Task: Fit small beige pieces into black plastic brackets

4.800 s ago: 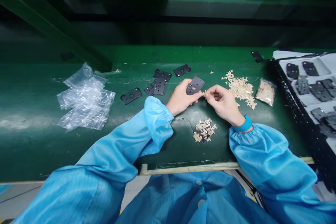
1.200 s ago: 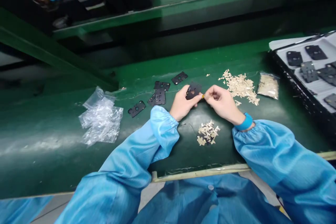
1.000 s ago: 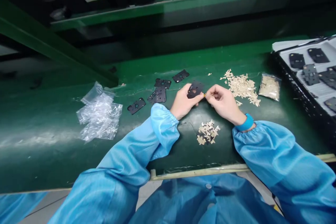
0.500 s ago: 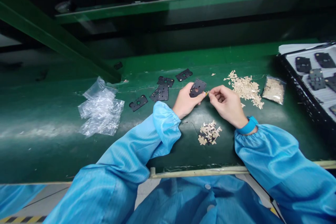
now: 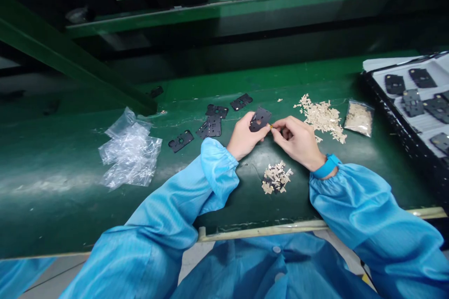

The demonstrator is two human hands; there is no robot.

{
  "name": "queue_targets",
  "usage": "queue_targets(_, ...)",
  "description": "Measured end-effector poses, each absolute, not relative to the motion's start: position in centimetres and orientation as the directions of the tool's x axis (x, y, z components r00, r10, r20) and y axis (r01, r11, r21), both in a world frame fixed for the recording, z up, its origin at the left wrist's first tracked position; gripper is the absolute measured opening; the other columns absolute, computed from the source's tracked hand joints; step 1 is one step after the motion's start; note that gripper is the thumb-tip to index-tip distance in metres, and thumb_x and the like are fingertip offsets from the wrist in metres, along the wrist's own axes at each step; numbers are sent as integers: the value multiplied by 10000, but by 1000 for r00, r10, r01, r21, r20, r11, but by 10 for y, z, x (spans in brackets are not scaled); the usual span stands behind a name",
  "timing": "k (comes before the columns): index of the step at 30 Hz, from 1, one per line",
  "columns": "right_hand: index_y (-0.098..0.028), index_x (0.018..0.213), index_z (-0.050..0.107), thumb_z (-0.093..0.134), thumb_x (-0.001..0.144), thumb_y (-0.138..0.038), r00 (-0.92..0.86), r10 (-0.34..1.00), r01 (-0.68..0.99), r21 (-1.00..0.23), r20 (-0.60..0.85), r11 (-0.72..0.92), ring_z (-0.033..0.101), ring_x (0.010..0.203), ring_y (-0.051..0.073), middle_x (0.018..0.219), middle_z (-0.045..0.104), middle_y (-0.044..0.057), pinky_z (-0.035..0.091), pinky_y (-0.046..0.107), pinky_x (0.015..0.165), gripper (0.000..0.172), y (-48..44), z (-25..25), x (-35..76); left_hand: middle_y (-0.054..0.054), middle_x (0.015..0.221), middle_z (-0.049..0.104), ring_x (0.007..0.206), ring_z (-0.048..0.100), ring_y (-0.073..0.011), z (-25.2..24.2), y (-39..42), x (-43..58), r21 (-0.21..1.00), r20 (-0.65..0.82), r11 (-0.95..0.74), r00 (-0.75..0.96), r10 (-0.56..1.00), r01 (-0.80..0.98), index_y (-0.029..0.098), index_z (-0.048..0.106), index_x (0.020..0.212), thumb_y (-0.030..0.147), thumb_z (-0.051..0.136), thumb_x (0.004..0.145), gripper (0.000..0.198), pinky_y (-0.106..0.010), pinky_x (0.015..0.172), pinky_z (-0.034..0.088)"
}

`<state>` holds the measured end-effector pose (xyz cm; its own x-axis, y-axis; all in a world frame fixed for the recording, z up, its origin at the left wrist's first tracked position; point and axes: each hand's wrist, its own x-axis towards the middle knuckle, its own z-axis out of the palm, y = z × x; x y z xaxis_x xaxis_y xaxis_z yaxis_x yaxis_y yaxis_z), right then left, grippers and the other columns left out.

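Observation:
My left hand [image 5: 244, 136] grips a small black perforated plate [image 5: 260, 117] and holds it tilted just above the green bench [image 5: 70, 205]. Pinched in the fingertips of my right hand [image 5: 297, 141] is a tiny yellowish piece [image 5: 271, 126], which touches the plate's right edge. A small heap of beige backing scraps [image 5: 276, 178] lies on the bench just below my hands. Both arms wear blue sleeves, and a blue band circles my right wrist.
Several loose black plates [image 5: 211, 126] lie left of my hands. A pile of beige pieces [image 5: 322, 116] and a small bag [image 5: 358, 117] of them sit to the right. Crumpled clear bags [image 5: 128, 150] lie at the left. A black tray [image 5: 384, 103] with more plates stands at the right.
My hands stay together on the plate, with only slight turning of it. The view has shifted a little as my head moved.

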<state>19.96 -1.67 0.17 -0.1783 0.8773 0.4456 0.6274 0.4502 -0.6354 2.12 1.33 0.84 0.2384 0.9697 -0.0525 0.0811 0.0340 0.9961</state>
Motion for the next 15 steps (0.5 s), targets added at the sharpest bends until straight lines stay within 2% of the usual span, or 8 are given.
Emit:
queue_targets(3,-202,965,696,586,951,-240,-188,884,651,-619,429,439,553,641,150,791,658,28,441,290,641,117,-18,0,199,32,790,614,539,552,-63,10,13,21,992,-47,17,236,971,126,169,574,931,298,760,804,259,-224,544,450)
queue_targets(7,-206,907,682,527,971,-248,-192,900,642,-643,393,417,588,703,153,808,662,27,449,276,697,173,-18,0,196,34,744,622,555,551,-86,10,13,18,959,-19,-39,202,979,279,191,622,965,338,789,797,278,-239,562,437)
queue_targets(9,-202,904,666,512,960,-233,-169,907,631,-665,386,400,586,713,149,827,659,24,445,271,708,167,-14,0,197,33,713,615,567,547,-95,5,16,16,959,-23,-37,207,978,281,206,640,987,365,793,807,284,-239,562,424)
queue_targets(12,-204,887,635,525,926,-217,5,928,629,-723,372,287,577,715,149,829,649,13,435,267,705,118,-5,2,203,45,645,576,540,515,-104,-2,19,15,983,-40,2,202,979,184,215,639,994,384,797,802,300,-235,510,380)
queue_targets(15,-211,837,604,541,877,-180,168,899,613,-757,404,226,564,703,150,784,635,-5,420,269,704,81,3,7,215,37,686,605,542,511,-94,-5,19,15,989,-61,34,186,981,145,199,632,1006,374,819,769,350,-218,492,363)
